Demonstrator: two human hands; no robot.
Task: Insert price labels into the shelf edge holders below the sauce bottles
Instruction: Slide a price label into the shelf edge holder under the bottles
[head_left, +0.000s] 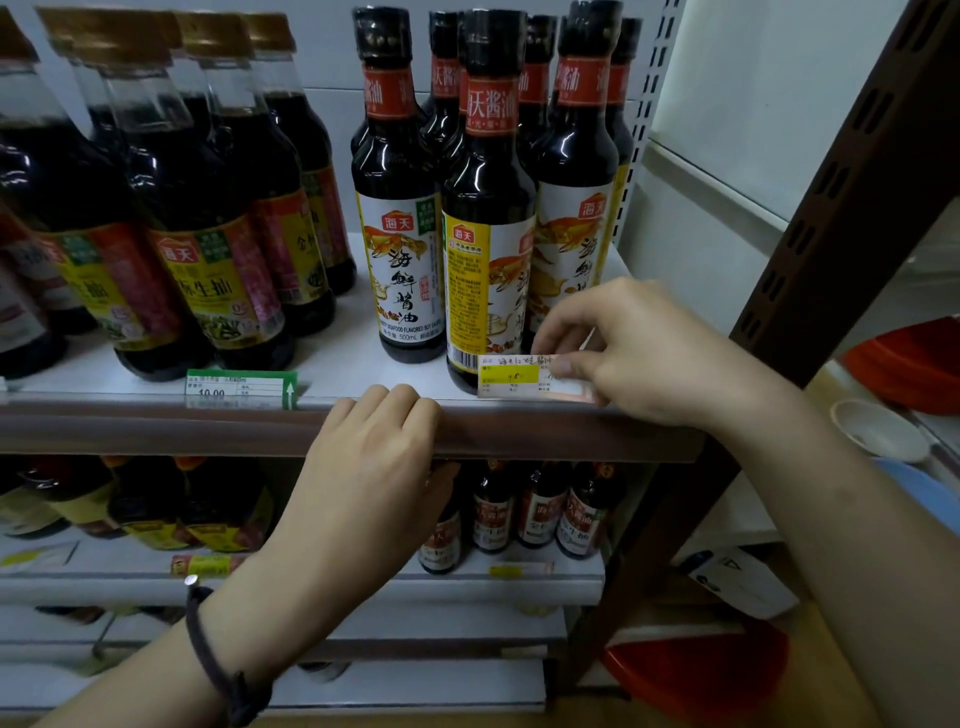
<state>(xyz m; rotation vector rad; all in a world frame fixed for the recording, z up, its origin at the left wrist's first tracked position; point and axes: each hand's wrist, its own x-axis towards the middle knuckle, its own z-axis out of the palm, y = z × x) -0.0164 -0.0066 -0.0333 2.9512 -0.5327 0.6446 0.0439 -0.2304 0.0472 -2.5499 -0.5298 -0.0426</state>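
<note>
Left wrist, lowest in view, carries a dark cord bracelet (210, 644). Left hand (374, 467) grips the brown shelf edge holder (156, 431): fingers pressed together and curled over its top lip, thumb hooked underneath.

Right hand (644, 353) pinches a white-and-yellow price label (524, 376) at its right end, between thumb and forefinger. Label is held level, its lower edge right at the holder's top lip, in front of the base of a seafood soy sauce bottle (488, 249). Whether it has entered the channel, cannot tell.

Further left, a green price label (241, 387) marked 10.00 sits in the same holder strip, below the gold-capped soy sauce bottles (208, 234).

Upper shelf: two bottle groups, all filled with dark liquid, caps on; the black-capped seafood group stands at right. Lower shelf (519, 582): smaller dark bottles (540, 509) in a row.

Right of the rack: red plastic basins (706, 670) and a white bowl (878, 428), contents not visible.
</note>
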